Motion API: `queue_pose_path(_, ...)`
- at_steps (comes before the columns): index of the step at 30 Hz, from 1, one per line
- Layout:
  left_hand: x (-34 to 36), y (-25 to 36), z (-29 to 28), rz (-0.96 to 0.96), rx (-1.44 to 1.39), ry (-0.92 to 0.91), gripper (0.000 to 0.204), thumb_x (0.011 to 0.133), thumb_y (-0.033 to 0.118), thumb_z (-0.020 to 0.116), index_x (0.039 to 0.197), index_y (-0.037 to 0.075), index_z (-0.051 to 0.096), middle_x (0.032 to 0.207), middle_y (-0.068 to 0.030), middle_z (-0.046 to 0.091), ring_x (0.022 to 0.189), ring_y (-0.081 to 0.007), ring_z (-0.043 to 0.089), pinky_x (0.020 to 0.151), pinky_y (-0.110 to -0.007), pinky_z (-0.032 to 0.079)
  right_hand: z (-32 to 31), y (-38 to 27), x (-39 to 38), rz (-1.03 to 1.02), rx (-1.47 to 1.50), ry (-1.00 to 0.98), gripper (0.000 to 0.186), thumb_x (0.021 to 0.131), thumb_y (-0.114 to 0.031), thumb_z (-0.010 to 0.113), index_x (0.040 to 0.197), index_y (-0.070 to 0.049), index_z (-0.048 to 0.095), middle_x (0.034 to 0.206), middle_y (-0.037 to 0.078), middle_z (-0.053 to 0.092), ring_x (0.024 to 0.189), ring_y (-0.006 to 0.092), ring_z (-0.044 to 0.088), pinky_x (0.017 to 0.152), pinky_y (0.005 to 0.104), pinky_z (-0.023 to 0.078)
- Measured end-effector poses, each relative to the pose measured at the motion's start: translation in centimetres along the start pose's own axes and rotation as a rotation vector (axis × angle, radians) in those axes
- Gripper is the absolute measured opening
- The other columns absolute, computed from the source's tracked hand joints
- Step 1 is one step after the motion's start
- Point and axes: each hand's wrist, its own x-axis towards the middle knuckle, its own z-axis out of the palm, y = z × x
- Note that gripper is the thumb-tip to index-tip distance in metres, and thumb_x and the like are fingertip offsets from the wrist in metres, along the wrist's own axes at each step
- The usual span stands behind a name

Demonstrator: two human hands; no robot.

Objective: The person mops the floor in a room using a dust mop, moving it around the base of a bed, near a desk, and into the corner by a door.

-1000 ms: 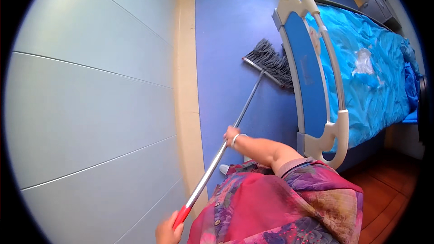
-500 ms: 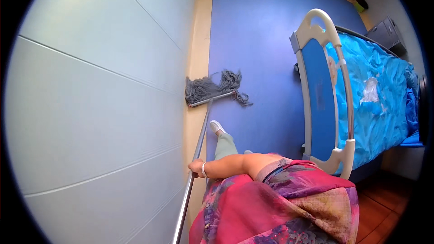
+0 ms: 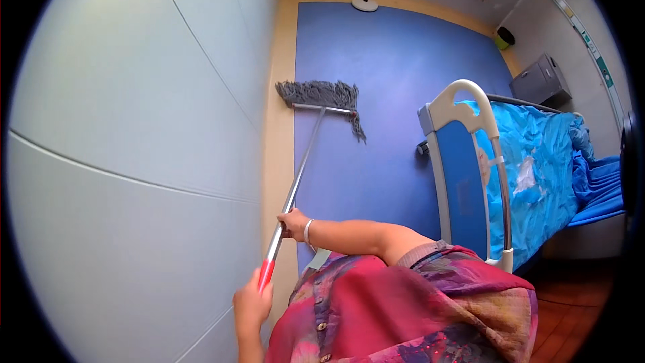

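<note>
A mop's long silver handle runs up from my hands to its grey string head. The head lies on the floor beside the left wall, its strands fanned away from the metal bar and a few trailing at the right end. My right hand, a white band on its wrist, is wrapped round the metal shaft. Lower down, my left hand is closed round the red grip at the handle's near end.
A pale panelled wall stands close on my left. To the right is a bed with a blue and cream end board and a crumpled blue cover. Farther back are a round white stand base, a grey cabinet and a small bin.
My left hand and the red grip have come into view. The mop head has shifted farther off and lies straighter. The view has tilted up, showing more of the far wall.
</note>
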Motion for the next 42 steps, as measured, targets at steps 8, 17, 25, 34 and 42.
queue_pose_path(8, 10.6, -4.6, 9.9, 0.15, -0.148, 0.002, 0.03, 0.067, 0.021, 0.042, 0.095, 0.01, 0.037, 0.075, -0.0193, 0.051, 0.07, -0.0361, 0.048, 0.059, -0.043, 0.038, 0.2, 3.9, 0.7, -0.11, -0.065, -0.07, 0.031, 0.074, -0.013, 0.044, 0.099, -0.004, 0.029, 0.071, 0.007, 0.044, 0.054, 0.0146, 0.049, 0.046, 0.0279, 0.044)
queue_pose_path(17, -1.4, -4.7, 2.8, 0.043, -0.151, -0.1, 0.039, 0.067, 0.021, 0.046, 0.104, 0.011, 0.037, 0.078, -0.021, 0.051, 0.071, -0.0365, 0.048, 0.059, -0.041, 0.038, 0.2, 1.8, 1.2, -0.007, -0.098, 0.009, 0.009, 0.071, -0.01, 0.044, 0.069, -0.002, 0.041, 0.058, 0.005, 0.045, 0.047, 0.018, 0.049, 0.046, 0.035, 0.045)
queue_pose_path(25, -11.0, 24.8, -11.6, -0.234, -0.137, -0.112, 0.037, 0.068, 0.014, 0.048, 0.105, 0.011, 0.043, 0.082, -0.0179, 0.053, 0.075, -0.0284, 0.052, 0.064, -0.033, 0.04, -9.1, -15.1, -9.2, 0.317, 0.096, -0.142, 0.009, 0.069, -0.003, 0.038, 0.078, -0.002, 0.037, 0.058, 0.008, 0.043, 0.052, 0.0205, 0.052, 0.044, 0.0351, 0.045)
queue_pose_path(34, 5.3, 32.5, 0.8, -0.338, -0.129, -0.044, 0.038, 0.066, 0.013, 0.051, 0.103, 0.01, 0.045, 0.081, -0.0155, 0.054, 0.075, -0.0258, 0.053, 0.064, -0.031, 0.04, -22.0, -25.1, 5.6, 0.293, 0.003, -0.261, 0.006, 0.069, -0.002, 0.039, 0.073, 0.0, 0.036, 0.059, 0.009, 0.044, 0.053, 0.0209, 0.051, 0.047, 0.0378, 0.046)
queue_pose_path(42, 15.0, 30.4, 7.5, -0.189, -0.005, -0.075, 0.041, 0.062, 0.016, 0.051, 0.101, 0.014, 0.043, 0.072, -0.0173, 0.052, 0.067, -0.0324, 0.05, 0.058, -0.035, 0.04, -26.4, -26.2, 16.2, 0.001, -0.012, -0.071, 0.008, 0.069, -0.009, 0.042, 0.071, -0.001, 0.041, 0.058, 0.009, 0.047, 0.051, 0.0202, 0.051, 0.045, 0.0363, 0.044)
